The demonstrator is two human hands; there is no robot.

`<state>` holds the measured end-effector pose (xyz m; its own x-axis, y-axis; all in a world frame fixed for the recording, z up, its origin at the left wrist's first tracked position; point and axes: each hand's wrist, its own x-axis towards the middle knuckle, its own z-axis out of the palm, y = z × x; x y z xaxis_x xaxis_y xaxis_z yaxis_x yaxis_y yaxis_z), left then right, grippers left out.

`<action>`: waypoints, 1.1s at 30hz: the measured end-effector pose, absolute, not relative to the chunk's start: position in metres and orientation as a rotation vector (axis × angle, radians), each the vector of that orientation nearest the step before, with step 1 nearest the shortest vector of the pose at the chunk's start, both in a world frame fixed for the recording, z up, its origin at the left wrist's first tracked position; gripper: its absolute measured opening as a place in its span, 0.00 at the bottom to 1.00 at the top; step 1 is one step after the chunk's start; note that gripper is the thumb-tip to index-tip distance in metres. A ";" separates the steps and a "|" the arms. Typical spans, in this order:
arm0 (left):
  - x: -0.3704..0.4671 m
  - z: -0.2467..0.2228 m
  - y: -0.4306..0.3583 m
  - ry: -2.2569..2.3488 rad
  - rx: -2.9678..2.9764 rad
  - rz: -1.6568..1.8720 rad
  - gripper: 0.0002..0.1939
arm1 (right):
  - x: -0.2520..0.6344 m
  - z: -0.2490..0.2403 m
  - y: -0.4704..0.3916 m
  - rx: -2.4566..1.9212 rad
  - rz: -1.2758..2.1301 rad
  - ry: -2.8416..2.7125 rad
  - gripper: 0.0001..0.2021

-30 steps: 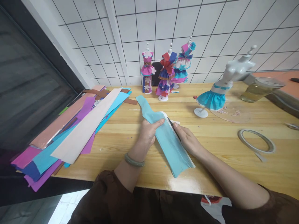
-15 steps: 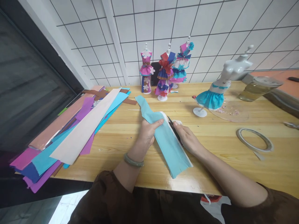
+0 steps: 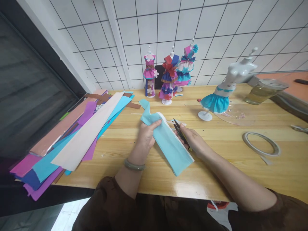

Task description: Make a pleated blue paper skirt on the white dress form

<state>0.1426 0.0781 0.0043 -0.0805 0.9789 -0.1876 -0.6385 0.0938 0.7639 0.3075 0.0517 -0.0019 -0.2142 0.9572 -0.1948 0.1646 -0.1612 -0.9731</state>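
A long light-blue strip of crepe paper (image 3: 169, 146) lies slantwise between my hands, with a white band along its right edge. My left hand (image 3: 147, 131) is closed on its upper part, thumb on top, and the far end of the strip bends away toward the back. Just right of the white edge, my right hand (image 3: 191, 138) grips black scissors (image 3: 181, 133), their tips pointing up and left with the blades slightly parted. Small white scraps (image 3: 179, 123) lie beyond the scissor tips.
Coloured paper strips (image 3: 86, 131) are piled at the left. Three dressed mini mannequins (image 3: 167, 77) stand by the tiled wall. Right of them is a mannequin in a blue skirt (image 3: 215, 102), near a clear dish (image 3: 243, 117), a roll of tape (image 3: 261, 143) and a cup of yellowish liquid (image 3: 264, 91).
My left hand has moved slightly left with the paper. The scissors now stand apart from the white edge, more of their blades showing.
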 end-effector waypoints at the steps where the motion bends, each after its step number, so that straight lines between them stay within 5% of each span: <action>1: 0.141 0.004 0.079 0.844 0.504 1.453 0.20 | 0.308 -0.002 0.053 -1.327 1.445 -1.404 0.27; 18: 0.127 0.010 0.088 0.840 0.371 1.507 0.18 | 0.324 0.010 0.068 -1.182 1.576 -0.702 0.17; 33: 0.128 0.009 0.088 0.813 0.409 1.488 0.19 | 0.330 0.016 0.072 -1.025 1.594 -0.627 0.14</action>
